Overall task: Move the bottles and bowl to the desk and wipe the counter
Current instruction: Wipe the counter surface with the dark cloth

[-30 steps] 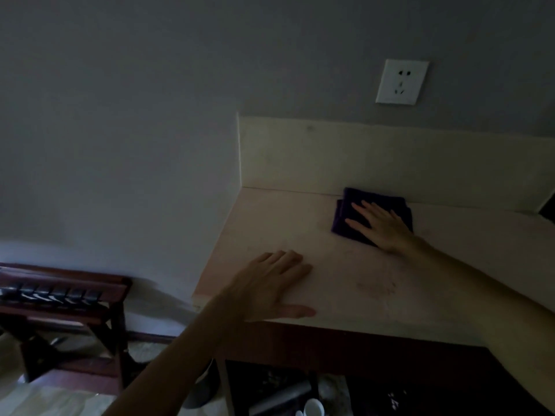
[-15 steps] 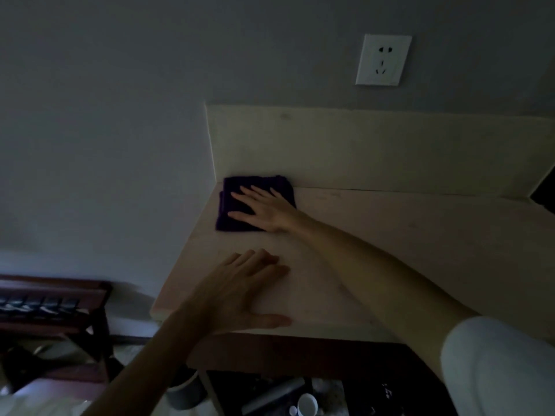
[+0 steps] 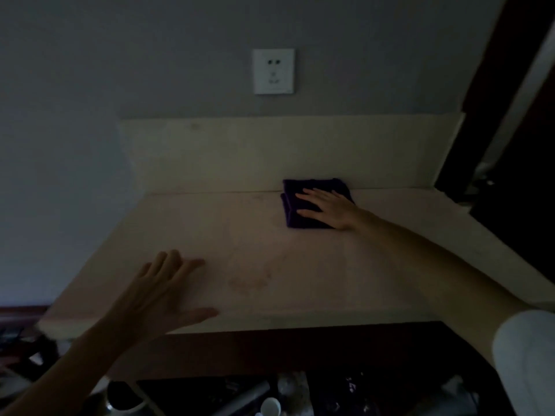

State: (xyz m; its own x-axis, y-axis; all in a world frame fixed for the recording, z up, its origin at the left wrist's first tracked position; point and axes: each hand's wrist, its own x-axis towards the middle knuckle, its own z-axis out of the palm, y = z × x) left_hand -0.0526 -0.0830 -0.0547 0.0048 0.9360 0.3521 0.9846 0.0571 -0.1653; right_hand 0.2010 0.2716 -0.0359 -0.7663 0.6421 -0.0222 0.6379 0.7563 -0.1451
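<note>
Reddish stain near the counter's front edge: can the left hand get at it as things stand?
Probably yes. The left hand lies flat on the counter just left of the stain, with bare surface between. The right hand presses the purple cloth farther back.

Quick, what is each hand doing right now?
Left hand: open, flat on the counter, holding nothing.
Right hand: open, pressed flat on the purple cloth.

A white wall socket (image 3: 273,71) sits on the grey wall (image 3: 120,55) well above the right hand; a dark door frame (image 3: 492,85) stands off to its right; below the left hand, dim clutter, a small white cup (image 3: 270,406) among it.
</note>
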